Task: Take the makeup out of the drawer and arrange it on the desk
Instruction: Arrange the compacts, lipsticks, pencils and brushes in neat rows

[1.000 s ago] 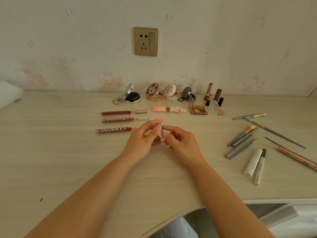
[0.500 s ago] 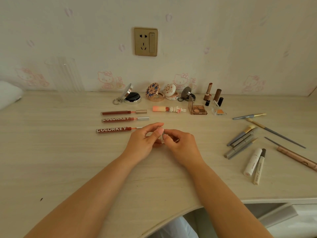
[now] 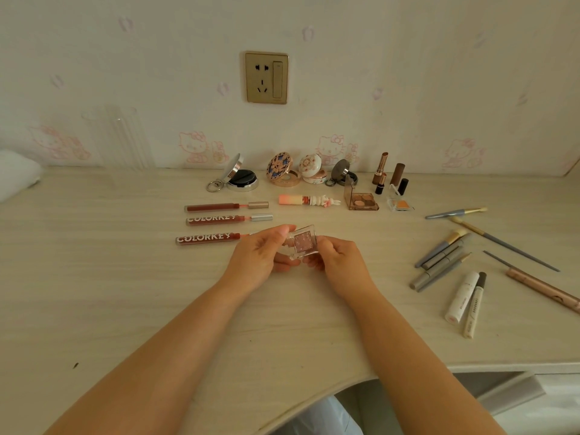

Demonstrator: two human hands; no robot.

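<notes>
A single head-worn wide-angle view looks forward and down over the desk (image 3: 94, 277) from the seated person's side. Both forearms run up from the bottom edge to the hands at mid-frame, close to the lens. The far wall with its socket (image 3: 266, 77) fills the upper third, facing the camera. The desk's near curved edge and an open drawer (image 3: 499, 392) sit at lower right. Straight lines bow toward the frame edges.
</notes>
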